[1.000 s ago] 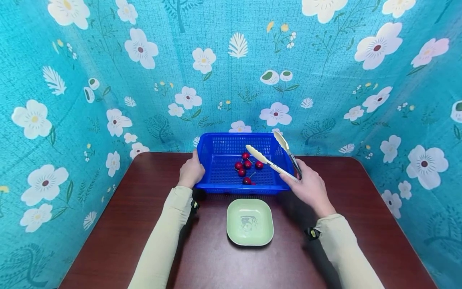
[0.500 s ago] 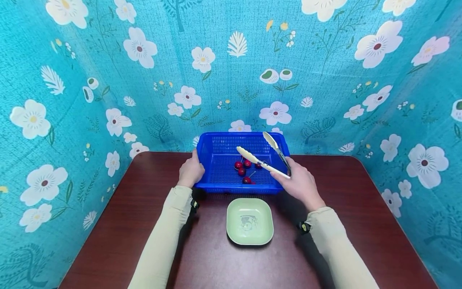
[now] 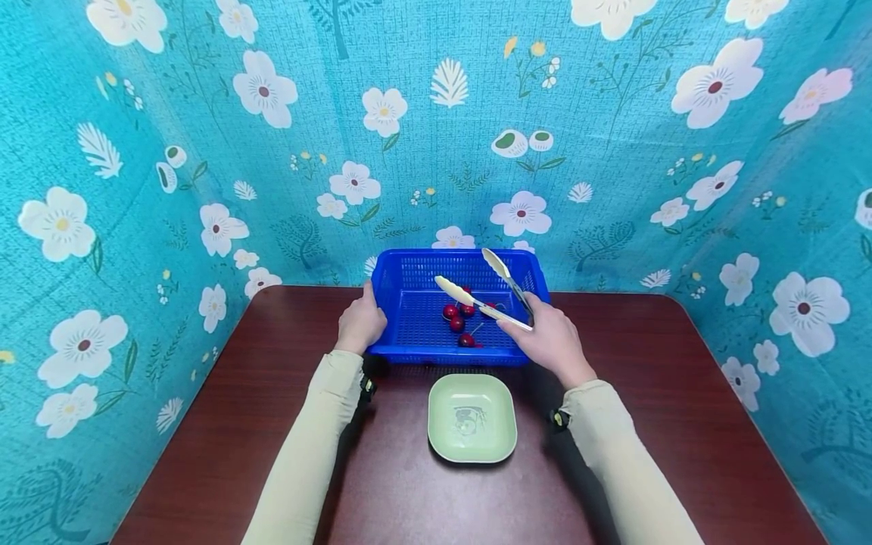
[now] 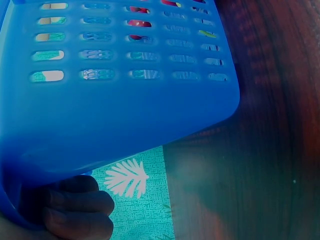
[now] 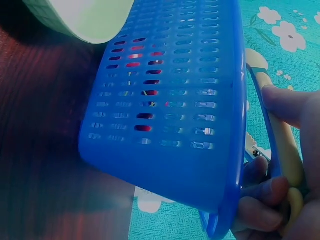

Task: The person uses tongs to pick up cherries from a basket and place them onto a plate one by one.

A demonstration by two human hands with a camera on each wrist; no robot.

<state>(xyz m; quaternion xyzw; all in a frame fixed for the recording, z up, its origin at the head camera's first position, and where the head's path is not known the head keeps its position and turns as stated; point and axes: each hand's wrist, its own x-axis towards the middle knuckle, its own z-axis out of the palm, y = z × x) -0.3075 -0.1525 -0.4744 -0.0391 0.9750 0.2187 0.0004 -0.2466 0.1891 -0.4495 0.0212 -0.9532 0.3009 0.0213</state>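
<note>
The blue basket (image 3: 415,333) is gripped at its nine-o'clock wall by the left hand (image 3: 359,324), fingers curled round the rim. Red cherries (image 3: 458,316) lie at its centre. At three o'clock, cream tongs (image 3: 482,291), tips spread above the cherries, are clasped by the right hand (image 3: 545,342).

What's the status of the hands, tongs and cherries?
Left hand holds basket. Right hand grips tongs, open over cherries. Plate bare; nothing blocking.
</note>
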